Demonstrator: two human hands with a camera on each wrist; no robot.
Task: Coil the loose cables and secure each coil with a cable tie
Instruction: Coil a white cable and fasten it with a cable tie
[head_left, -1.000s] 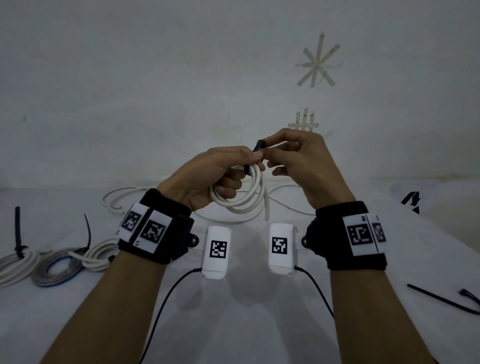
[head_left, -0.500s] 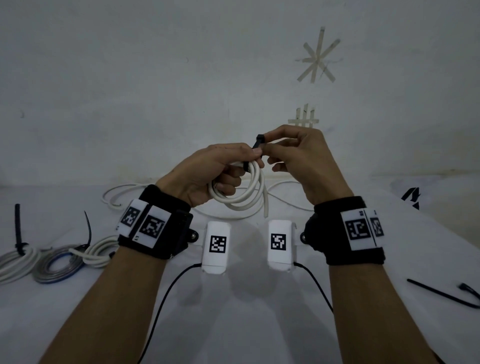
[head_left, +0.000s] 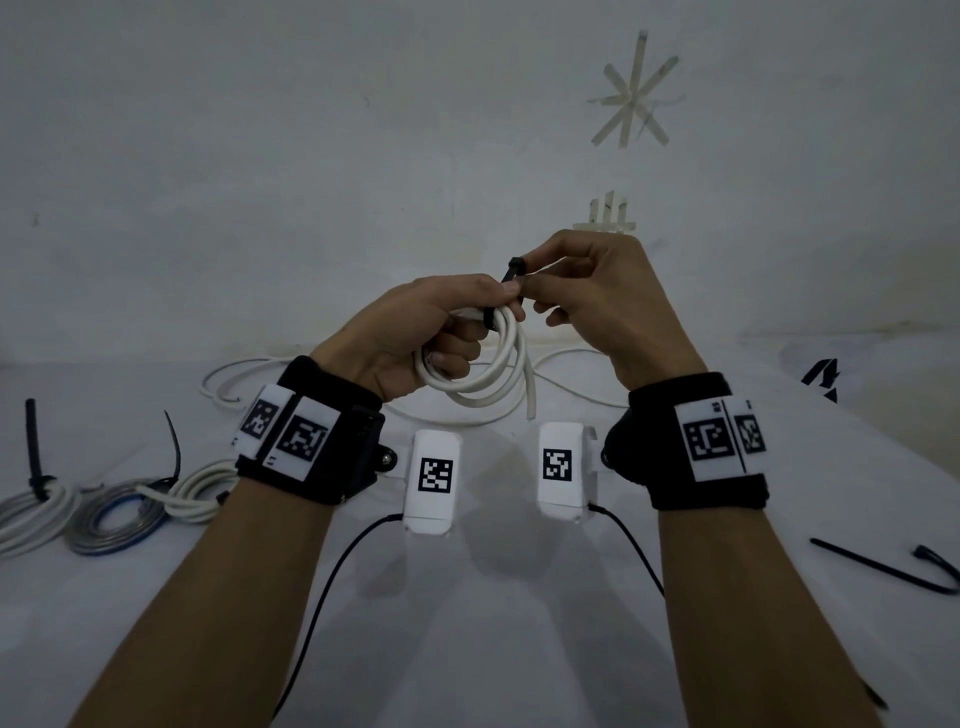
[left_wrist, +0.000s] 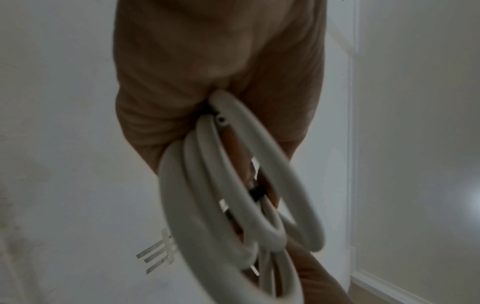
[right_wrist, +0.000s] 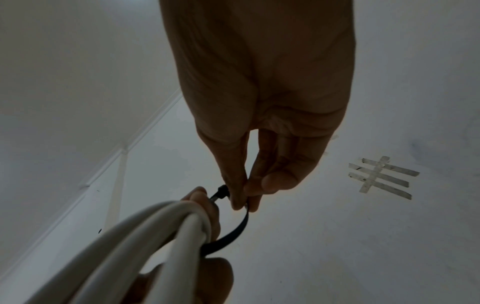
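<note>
Fingers (right_wrist: 239, 197) of the right hand (head_left: 597, 306) are pinching the black cable tie (right_wrist: 233, 232) looping round the white coil (head_left: 488, 364), which the left hand (head_left: 415, 332) is gripping mid-air. Cable looks springy and light, so I'd be holding it right beside the tie.

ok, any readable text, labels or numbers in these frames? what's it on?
No words or numbers can be read.
Left wristband: square coded markers, no text.
Right wristband: coded markers; tiny print along one edge, too small to read.
Two white wrist units: one coded marker each.
Wall: tape star and tape hash, not letters.
Black mark far right: unreadable.
</note>
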